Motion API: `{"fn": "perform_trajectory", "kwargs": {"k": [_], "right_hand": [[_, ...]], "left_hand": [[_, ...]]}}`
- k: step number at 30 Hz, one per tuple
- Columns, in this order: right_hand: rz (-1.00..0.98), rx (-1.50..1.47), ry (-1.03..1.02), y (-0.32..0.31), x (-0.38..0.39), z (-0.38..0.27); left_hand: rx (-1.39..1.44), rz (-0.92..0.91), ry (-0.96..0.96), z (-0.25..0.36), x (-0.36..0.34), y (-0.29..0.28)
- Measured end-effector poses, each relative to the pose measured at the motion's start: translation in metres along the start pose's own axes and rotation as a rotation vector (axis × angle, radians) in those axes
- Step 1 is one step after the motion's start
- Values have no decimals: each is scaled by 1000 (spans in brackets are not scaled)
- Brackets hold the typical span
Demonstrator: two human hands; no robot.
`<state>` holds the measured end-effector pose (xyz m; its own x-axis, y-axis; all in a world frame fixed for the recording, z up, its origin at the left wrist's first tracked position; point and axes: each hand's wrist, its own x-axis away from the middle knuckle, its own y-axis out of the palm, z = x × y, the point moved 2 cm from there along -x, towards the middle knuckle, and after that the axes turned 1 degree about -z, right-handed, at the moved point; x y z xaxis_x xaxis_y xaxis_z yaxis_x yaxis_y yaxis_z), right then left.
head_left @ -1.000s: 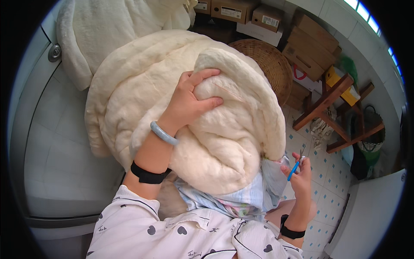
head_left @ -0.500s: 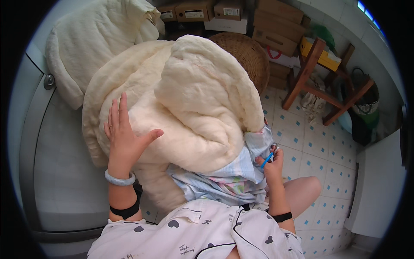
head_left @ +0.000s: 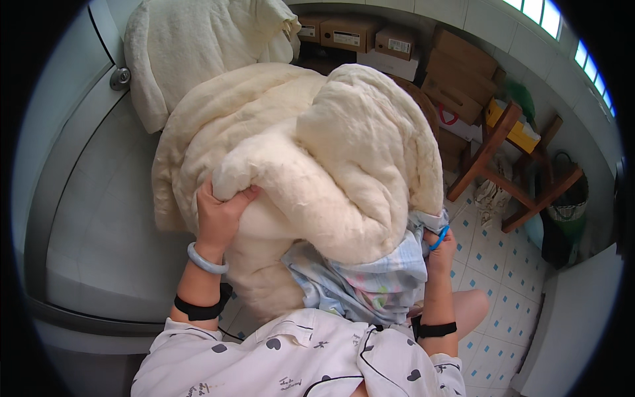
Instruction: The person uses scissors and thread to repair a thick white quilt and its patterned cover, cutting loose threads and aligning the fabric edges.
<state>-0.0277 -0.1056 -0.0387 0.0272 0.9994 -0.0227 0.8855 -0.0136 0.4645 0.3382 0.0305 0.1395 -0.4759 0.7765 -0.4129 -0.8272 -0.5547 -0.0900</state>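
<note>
A big, cream-coloured quilt batting (head_left: 357,152) lies bunched up in front of me, thick and fluffy. My left hand (head_left: 221,212) is closed round a raised fold at its left side, thumb on top. Below its right part spreads a pale blue patterned cloth (head_left: 377,278), partly covered by the batting and reaching my lap. My right hand (head_left: 440,250) is at the right edge of this cloth, closed on blue-handled scissors (head_left: 438,238). Their blades are hidden, and whether the fingers also pinch the cloth I cannot tell.
More cream batting (head_left: 205,46) is heaped at the back left beside a door with a round lock (head_left: 120,78). Cardboard boxes (head_left: 347,34) line the back wall. An upturned wooden stool (head_left: 486,152) stands at the right on the tiled floor (head_left: 493,251), a bag (head_left: 565,208) beside it.
My left hand, spread open over the batting before, has closed on a fold and lifted it. My right hand stays by the cloth with the scissors. The whole view has shifted.
</note>
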Motion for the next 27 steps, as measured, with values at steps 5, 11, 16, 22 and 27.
{"fn": "perform_trajectory", "kwargs": {"k": [5,11,16,22,27], "right_hand": [[-116,-113,-197,25,-5,-118],[-234,-266,-313,88,-15,-240],[-221,-184,-426,154,-58,-276],[18,466,-433,239,-162,-122],[-155,1077,-205,221,-198,4]], "left_hand": [[139,108,206,99,-42,-12],[-833,162,1076,187,-102,-73],[-79,56,628,197,-196,-93],[-1028,170,-30,-38,-284,-158],[-1060,85,-178,-55,-201,-86]]}}
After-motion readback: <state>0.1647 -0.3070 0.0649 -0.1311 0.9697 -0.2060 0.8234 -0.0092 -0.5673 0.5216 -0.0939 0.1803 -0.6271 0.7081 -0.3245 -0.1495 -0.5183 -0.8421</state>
